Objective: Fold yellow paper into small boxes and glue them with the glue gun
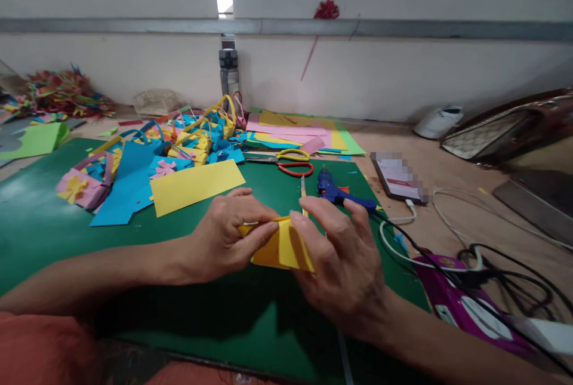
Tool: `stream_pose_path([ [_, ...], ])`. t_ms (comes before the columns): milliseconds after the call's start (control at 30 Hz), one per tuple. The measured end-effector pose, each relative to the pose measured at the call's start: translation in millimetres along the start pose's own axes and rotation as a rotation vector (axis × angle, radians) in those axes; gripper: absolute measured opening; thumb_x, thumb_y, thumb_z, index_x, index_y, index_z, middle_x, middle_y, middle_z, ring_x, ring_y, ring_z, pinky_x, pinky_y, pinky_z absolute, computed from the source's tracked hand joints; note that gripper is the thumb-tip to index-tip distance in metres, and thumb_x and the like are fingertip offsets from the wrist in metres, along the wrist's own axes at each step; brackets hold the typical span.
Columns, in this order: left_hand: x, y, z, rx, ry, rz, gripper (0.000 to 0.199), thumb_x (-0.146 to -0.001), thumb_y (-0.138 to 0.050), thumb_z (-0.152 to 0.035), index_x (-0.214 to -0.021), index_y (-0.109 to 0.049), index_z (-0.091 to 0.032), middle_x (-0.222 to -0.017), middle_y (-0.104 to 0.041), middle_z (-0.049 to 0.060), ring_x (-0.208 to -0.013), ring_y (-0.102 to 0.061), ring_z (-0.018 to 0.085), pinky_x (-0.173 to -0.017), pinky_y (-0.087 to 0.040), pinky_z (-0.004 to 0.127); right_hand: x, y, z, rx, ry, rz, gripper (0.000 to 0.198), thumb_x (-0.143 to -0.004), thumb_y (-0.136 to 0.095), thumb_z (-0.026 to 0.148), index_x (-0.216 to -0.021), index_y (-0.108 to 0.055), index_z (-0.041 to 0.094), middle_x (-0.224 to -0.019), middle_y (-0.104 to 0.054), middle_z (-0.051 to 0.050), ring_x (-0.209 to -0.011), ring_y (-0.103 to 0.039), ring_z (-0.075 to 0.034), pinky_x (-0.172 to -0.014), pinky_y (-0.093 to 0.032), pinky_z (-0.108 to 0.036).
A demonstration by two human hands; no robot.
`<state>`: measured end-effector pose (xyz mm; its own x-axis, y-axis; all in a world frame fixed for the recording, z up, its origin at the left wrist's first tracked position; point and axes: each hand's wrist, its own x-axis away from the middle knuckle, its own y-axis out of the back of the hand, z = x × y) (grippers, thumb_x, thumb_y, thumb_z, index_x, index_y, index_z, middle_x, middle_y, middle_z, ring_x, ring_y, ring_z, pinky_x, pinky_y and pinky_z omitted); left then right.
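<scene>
A piece of folded yellow paper (268,252) is held up between my two hands, above the green mat (188,307). My left hand (237,230) pinches its upper left edge between thumb and fingers. My right hand (344,253) is curled around its right side, the index fingertip at the top edge and the thumb largely hidden. Just behind the right fingers stands out a thin, pale, pointed strip (303,187), whose kind I cannot make out. Beyond my left hand, a flat yellow paper rectangle (197,187) partly covers a blue paper piece (129,185).
Scissors (290,162) and a blue glue gun (342,191) lie past my hands. Small paper baskets (192,140) are heaped back left, coloured sheets (308,131) behind. A phone (398,177), cables and a purple box (461,289) lie on the right.
</scene>
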<state>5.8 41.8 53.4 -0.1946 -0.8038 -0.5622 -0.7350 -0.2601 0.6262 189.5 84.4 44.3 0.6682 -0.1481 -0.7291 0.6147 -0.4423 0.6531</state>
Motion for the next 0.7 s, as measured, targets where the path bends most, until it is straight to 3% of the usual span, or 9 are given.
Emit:
stream_pose_path([
  [100,0.0,0.6,-0.5,0.007,0.006,0.028,0.019,-0.084,-0.048,-0.02,-0.075,-0.065,-0.018,-0.071,-0.069,-0.001,-0.064,-0.061,0.01,-0.089,-0.038,0.035,-1.4,2.2,-5.2,-0.074,-0.049,0.007,0.03,-0.074,-0.045,0.009,-0.103,-0.046,0.015,-0.099,-0.058,-0.015,-0.1,-0.055,-0.025,-0.087,-0.04,-0.05],
  [233,-2.3,1.8,0.7,0.061,0.007,0.03,0.025,-0.086,-0.045,-0.02,-0.07,-0.064,-0.015,-0.059,-0.062,-0.003,-0.054,-0.052,0.007,-0.083,-0.041,0.03,-1.6,4.4,-8.7,-0.225,-0.152,0.018,0.025,-0.072,-0.042,0.003,-0.092,-0.046,0.019,-0.092,-0.059,-0.009,-0.093,-0.057,-0.02,-0.086,-0.042,-0.042],
  [333,-5.1,2.2,1.7,0.099,0.037,0.024,0.028,-0.086,-0.045,-0.02,-0.065,-0.063,-0.013,-0.052,-0.054,-0.004,-0.049,-0.045,0.006,-0.076,-0.041,0.026,0.0,2.6,-8.8,-0.329,-0.28,0.013,0.027,-0.073,-0.044,0.001,-0.091,-0.045,0.021,-0.089,-0.06,-0.005,-0.087,-0.059,-0.017,-0.079,-0.046,-0.034],
  [500,-8.3,5.6,1.0,0.14,0.137,0.028,0.025,-0.084,-0.046,-0.02,-0.067,-0.063,-0.012,-0.057,-0.058,-0.001,-0.055,-0.049,0.008,-0.057,-0.038,0.019,1.1,-0.6,-11.4,-0.434,-0.355,0.024,0.026,-0.072,-0.047,0.001,-0.088,-0.045,0.022,-0.091,-0.061,-0.004,-0.084,-0.061,-0.014,-0.07,-0.048,-0.027],
  [567,-8.1,7.2,0.7,0.11,0.109,0.028,0.024,-0.084,-0.046,-0.019,-0.069,-0.063,-0.012,-0.058,-0.059,-0.001,-0.055,-0.05,0.008,-0.06,-0.039,0.02,1.4,-0.5,-12.6,-0.44,-0.35,0.032,0.025,-0.071,-0.048,0.001,-0.085,-0.045,0.022,-0.091,-0.061,-0.004,-0.084,-0.061,-0.014,-0.071,-0.048,-0.027],
  [700,-5.5,8.1,0.8,-0.04,-0.031,0.051,0.022,-0.086,-0.042,-0.017,-0.075,-0.062,-0.015,-0.07,-0.066,0.0,-0.064,-0.057,0.01,-0.083,-0.038,0.03,2.8,0.6,-13.2,-0.386,-0.271,0.035,0.026,-0.069,-0.05,0.0,-0.084,-0.044,0.021,-0.094,-0.061,-0.007,-0.089,-0.059,-0.017,-0.08,-0.047,-0.034],
])
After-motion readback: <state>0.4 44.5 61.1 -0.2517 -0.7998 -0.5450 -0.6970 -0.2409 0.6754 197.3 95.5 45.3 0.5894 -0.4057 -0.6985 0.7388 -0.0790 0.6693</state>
